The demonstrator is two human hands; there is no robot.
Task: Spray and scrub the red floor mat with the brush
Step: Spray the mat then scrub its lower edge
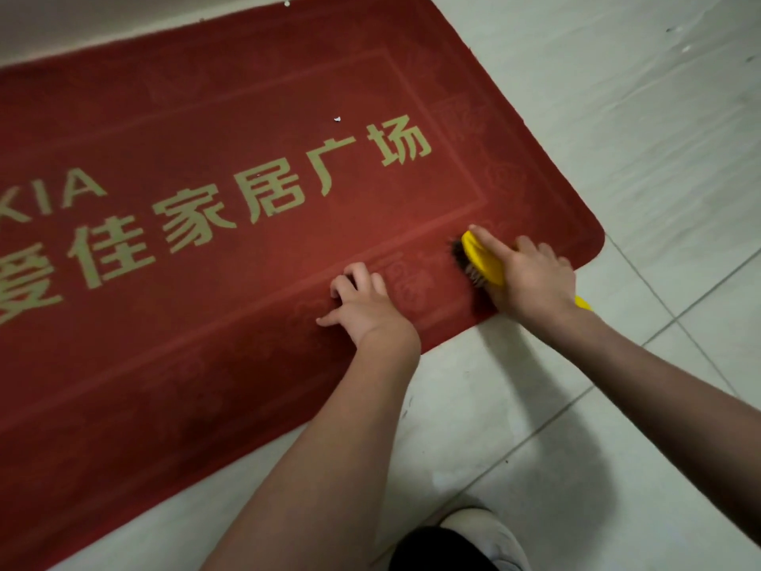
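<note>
Scrubbing was under way at the near right corner of the mat.

From the head view, the right hand [531, 278] gripped the yellow brush [479, 257], forefinger laid along its back, bristles down on the red mat [173, 364] beside the rounded corner. The left hand [362, 302] rested on the mat just beside it, fingers loosely bent and holding nothing. Judging by this, only that corner was being worked, and the long lettered stretch looked left to do, with a white speck [337, 119] lying on it. No spray bottle showed, and the dim light made it hard to tell whether the mat was wet, so the spraying possibly had been done. The mat's left end ran out of frame, and the brush handle was mostly hidden under the hand. The mat lay on pale floor tiles [642, 129].
</note>
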